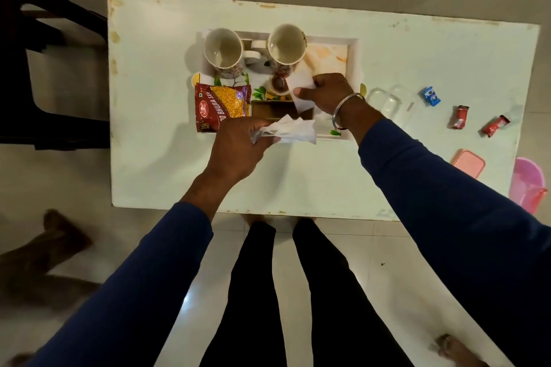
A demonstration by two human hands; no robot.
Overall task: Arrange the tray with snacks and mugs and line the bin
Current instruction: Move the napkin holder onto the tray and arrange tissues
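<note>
A white-rimmed printed tray (pixel 353 56) lies on the white table (pixel 167 164). Two floral mugs stand at its far side: the left mug (pixel 223 52) and the right mug (pixel 286 48). A red snack packet (pixel 219 106) lies on the tray's left end, next to a small brown box (pixel 268 110). My left hand (pixel 238 149) grips a bunch of white tissues (pixel 290 129) at the tray's near edge. My right hand (pixel 325 91) pinches a single white tissue (pixel 302 82) above the tray, beside a small brown cup (pixel 278 83).
On the table's right lie a clear plastic container (pixel 390 100), a blue packet (pixel 431 96), two red wrapped snacks (pixel 460 117) (pixel 495 126) and a pink lid (pixel 468 162). A pink bin (pixel 529 185) stands by the right corner. A dark chair (pixel 44 68) stands left.
</note>
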